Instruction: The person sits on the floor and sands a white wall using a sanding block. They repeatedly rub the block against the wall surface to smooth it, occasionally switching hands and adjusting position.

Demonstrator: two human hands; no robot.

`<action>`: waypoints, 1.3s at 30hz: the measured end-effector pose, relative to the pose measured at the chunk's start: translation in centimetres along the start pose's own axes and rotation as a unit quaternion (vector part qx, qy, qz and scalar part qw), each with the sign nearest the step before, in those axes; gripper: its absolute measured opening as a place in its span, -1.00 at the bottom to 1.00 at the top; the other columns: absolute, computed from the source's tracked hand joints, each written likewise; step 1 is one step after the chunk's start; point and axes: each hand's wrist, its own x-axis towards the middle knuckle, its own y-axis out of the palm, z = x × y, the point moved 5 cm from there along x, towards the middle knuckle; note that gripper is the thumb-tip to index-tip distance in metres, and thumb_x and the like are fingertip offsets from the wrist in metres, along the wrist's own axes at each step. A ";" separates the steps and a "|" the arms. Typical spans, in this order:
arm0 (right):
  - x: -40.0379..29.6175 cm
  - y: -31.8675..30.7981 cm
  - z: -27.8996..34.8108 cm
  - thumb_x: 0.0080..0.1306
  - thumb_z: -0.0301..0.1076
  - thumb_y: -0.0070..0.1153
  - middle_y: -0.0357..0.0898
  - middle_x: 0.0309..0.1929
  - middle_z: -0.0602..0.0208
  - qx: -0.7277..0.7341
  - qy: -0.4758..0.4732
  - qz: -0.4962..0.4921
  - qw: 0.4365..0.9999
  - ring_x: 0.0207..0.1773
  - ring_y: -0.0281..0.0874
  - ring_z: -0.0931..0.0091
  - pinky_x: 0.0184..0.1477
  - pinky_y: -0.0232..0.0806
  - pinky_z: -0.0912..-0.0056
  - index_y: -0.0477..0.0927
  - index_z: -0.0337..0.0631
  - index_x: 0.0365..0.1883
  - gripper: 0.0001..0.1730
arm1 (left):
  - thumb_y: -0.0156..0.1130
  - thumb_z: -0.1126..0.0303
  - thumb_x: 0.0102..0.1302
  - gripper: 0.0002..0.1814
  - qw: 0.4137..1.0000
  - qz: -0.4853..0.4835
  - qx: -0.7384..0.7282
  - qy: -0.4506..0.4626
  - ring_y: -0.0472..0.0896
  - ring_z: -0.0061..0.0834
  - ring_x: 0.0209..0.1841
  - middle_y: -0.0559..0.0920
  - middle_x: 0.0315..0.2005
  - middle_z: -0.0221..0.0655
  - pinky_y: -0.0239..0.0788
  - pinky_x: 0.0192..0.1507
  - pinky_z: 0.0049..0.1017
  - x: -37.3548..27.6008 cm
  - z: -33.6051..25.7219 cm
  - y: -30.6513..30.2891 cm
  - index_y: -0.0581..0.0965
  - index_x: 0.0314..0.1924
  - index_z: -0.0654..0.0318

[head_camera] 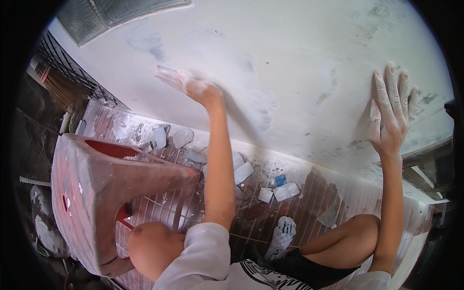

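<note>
Before me stands a white, dust-smeared wall [297,94] with grey patches. My left hand [197,87], coated in white powder, lies sideways against it with the fingers together. Along the fingertips shows the edge of a thin grey sheet [166,68], apparently sandpaper; the palm side hides the rest. Farther right, my right hand [393,112] rests flat on the wall, its dusty fingers spread and nothing held. Below, on the tiled floor, are several grey sheet pieces [243,173] and a small blue piece [280,180].
A worn red plastic stool [119,177] lies tipped on its side at my left. Behind it are a broom [59,85] and a dark lattice [69,61]. Glass panes [127,14] sit in the wall at upper left. My socked foot [282,235] is on the floor.
</note>
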 end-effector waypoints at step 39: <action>-1.1 -1.1 -0.6 0.33 -0.40 -0.07 0.38 0.38 0.33 0.070 0.039 0.014 0.997 0.52 0.12 0.27 0.52 -0.27 -0.04 0.49 -0.02 0.29 -0.47 | -0.04 0.13 0.28 -0.20 0.944 0.157 -0.019 0.291 -0.18 0.25 0.49 0.02 0.43 0.21 -0.43 0.46 0.09 -10.5 -16.6 6.9 0.13 0.41 0.52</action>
